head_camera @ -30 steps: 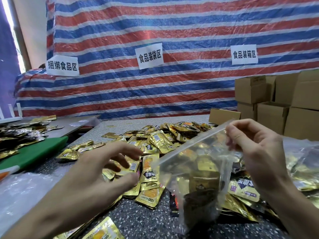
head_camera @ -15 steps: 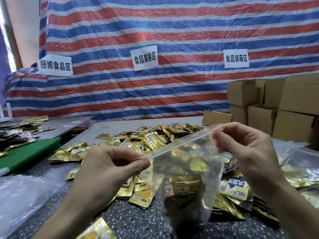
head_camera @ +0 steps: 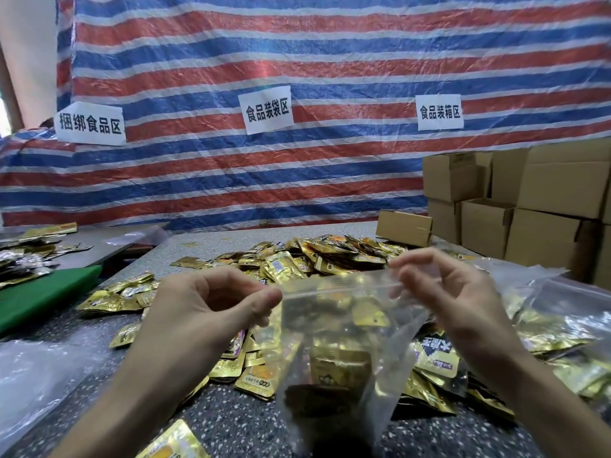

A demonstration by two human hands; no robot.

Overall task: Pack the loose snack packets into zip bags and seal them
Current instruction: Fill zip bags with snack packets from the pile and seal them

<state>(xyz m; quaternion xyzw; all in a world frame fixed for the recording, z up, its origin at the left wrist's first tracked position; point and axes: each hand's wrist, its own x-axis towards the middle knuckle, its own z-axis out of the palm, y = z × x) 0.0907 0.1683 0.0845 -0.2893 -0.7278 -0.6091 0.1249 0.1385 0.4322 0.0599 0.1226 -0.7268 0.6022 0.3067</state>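
Bag (head_camera: pixel 334 345): clear, hanging between my two hands above the table (head_camera: pixel 231 421), with several gold packets (head_camera: pixel 340 361) slumped in its lower half.
Change: a second ago only the right hand (head_camera: pixel 453 292) had the bag, and the left hand (head_camera: pixel 205 312) was reaching in with spread fingers. Half a second ago the left caught the near corner. Now the top edge is drawn taut and close to level between both hands.
Meaning: I judge filling of this bag is over and sealing is the step in hand. I cannot tell whether any of the zip strip is pressed closed yet.
Left hand: narrow, fingers curled in, thumb and forefinger pinching the bag's top left corner.
Right hand: thumb and forefinger pinching the top edge toward its right end, the other fingers loosely curled and holding nothing else.
Pile (head_camera: pixel 314 256): loose packets spread over the table behind and below the bag, so plenty is left to pack.
Right side: more bags (head_camera: pixel 568 319) lying with packets inside; boxes (head_camera: pixel 545 193) stacked behind them.
Next: I would slide one pinch along the strip while the other hand keeps it tight.
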